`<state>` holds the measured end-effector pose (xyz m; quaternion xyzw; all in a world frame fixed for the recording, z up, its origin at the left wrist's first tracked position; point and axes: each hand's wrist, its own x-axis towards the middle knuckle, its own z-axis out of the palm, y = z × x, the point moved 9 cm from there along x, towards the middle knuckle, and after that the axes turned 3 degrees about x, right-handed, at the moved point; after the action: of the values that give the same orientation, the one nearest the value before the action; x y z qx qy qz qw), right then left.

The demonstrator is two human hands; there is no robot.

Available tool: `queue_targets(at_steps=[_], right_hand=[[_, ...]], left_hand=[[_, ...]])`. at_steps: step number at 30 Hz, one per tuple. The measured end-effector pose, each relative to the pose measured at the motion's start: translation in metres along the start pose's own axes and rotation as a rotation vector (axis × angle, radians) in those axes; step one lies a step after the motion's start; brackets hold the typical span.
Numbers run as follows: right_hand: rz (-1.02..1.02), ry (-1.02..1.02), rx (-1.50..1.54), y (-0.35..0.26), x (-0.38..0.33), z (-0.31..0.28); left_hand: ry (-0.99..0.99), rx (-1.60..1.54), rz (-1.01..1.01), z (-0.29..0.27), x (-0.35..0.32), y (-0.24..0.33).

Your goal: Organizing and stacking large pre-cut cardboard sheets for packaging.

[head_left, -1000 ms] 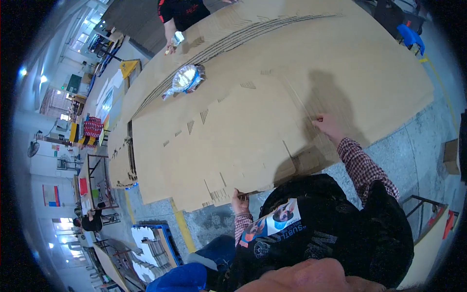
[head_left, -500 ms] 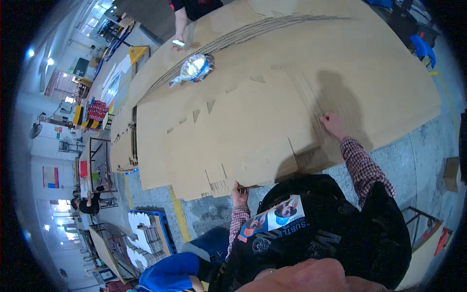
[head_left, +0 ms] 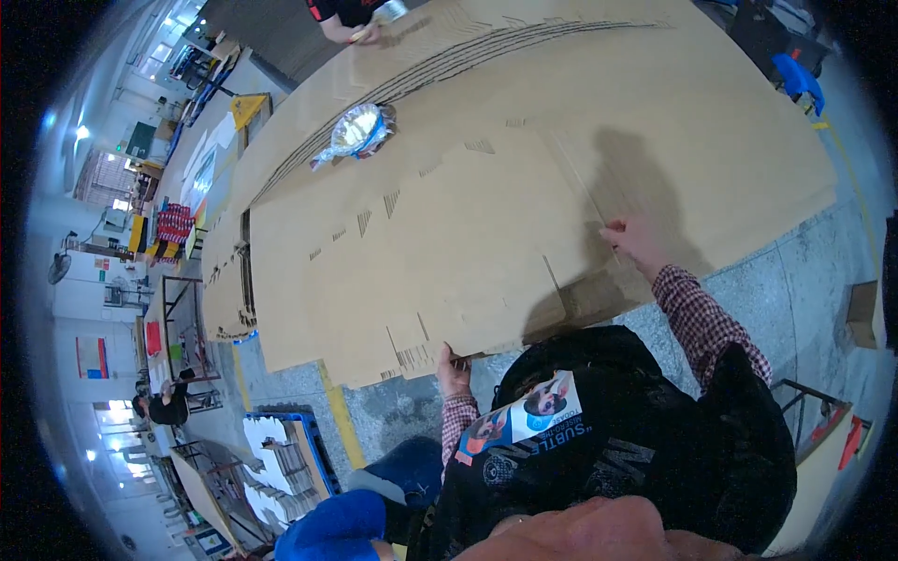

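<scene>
A broad brown cardboard sheet [head_left: 374, 290] with slits and rows of short dark lines lies on top of a stack in front of me. My left hand [head_left: 455, 374] grips its near edge, thumb on top and fingers underneath. Farther right, my right hand [head_left: 638, 245] rests on the cardboard with thumb and fingertips pinched together beside a long, faint double line. Whatever those fingertips hold is too small to make out. A clear plastic bag with pale contents and a blue band [head_left: 360, 133] lies toward the far left of the sheet.
Across the cardboard, a co-worker's hand [head_left: 366, 35] is near a shiny roll-like object [head_left: 389, 11]. Stacked white pieces [head_left: 279, 467] stand on a blue pallet at lower left, beside a person in blue [head_left: 332, 528]. A cardboard box [head_left: 861, 315] sits on the floor at right.
The view has shifted slightly, moving the sheet a little left in the picture. The co-worker's hand has drawn back from the white object's former spot. Both my hands keep nearly the same places.
</scene>
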<state>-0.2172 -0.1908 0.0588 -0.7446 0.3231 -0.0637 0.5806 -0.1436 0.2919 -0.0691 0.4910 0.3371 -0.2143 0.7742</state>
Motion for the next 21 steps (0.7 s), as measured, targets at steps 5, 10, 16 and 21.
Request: queue_targets(at_steps=[5, 10, 16, 21], right_hand=[[0.251, -0.048, 0.068, 0.000, 0.008, 0.009], [0.297, -0.264, -0.114, -0.007, 0.022, 0.022], [0.092, -0.227, -0.406, -0.029, 0.028, 0.029], [-0.103, -0.107, -0.592, -0.038, 0.025, 0.024]], left_hand=[[0.033, 0.023, 0.029, 0.003, -0.007, 0.003], [0.104, -0.002, 0.112, 0.006, -0.023, 0.014], [0.023, 0.009, 0.059, -0.007, -0.007, 0.005], [0.087, 0.007, 0.048, -0.014, -0.007, 0.002]])
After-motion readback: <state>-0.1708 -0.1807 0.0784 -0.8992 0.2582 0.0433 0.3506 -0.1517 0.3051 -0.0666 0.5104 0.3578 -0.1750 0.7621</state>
